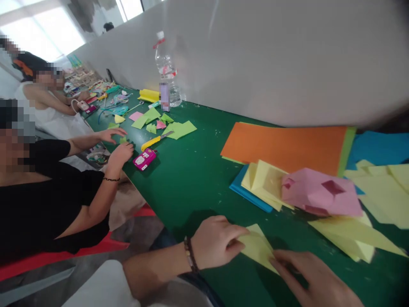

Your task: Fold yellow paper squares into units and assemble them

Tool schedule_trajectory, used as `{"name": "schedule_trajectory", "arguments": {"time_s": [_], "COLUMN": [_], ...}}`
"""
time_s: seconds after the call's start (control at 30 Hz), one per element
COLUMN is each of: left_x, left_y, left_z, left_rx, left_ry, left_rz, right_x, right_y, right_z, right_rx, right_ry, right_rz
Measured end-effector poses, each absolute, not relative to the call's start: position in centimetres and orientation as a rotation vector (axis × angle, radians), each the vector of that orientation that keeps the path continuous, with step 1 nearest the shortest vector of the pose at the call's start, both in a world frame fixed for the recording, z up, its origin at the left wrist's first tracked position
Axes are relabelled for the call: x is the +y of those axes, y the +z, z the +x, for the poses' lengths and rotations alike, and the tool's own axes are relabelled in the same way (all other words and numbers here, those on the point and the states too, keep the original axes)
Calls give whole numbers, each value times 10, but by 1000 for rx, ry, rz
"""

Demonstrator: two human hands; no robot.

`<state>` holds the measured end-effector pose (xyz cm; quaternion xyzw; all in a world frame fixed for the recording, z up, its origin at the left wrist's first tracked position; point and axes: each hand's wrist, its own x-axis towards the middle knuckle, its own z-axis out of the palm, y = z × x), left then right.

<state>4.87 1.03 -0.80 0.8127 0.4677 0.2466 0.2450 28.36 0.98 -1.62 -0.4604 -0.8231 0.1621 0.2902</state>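
The left hand (219, 243) and the right hand (315, 275) both pinch a small pale-yellow folded paper sheet (257, 243) between them, at the near edge of the green flat-topped desk (191, 183). Just beyond lie a pink hollow folded-paper form (315, 189) and a blue folded paper stack (252, 194) under pale-yellow papers (266, 181), with a large flat orange paper sheet (284, 143) behind them. Farther left, a black-sleeved co-worker's hands (121, 154) are near a magenta boxy device (145, 159) and a yellow-handled cutter (151, 142).
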Motion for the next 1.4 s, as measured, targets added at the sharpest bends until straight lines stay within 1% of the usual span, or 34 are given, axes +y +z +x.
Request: {"name": "schedule_trajectory", "arguments": {"time_s": [0.17, 0.27, 0.33, 0.57, 0.8, 1.07, 1.4], "left_x": [6, 7, 8, 9, 10, 11, 14], "left_y": [-7, -7, -7, -4, -6, -7, -7], "left_z": [50, 50, 50, 53, 54, 55, 55], "left_rx": [1322, 1312, 1313, 1332, 1336, 1341, 1332], "left_ry": [764, 753, 752, 680, 664, 650, 634], "left_rz": [2224, 2264, 2280, 2401, 2407, 2382, 2372], "right_x": [2, 0, -1, 1, 1, 2, 2], "right_y": [-8, -3, -1, 0, -1, -4, -2], "right_z": [274, 268, 265, 257, 255, 257, 258], "right_rx": [-2153, -2132, -2117, -2192, -2254, -2291, -2277], "right_ry": [519, 591, 565, 308, 177, 144, 227], "right_rz": [-1394, -1509, -1544, -1546, -1548, -1552, -1534]}}
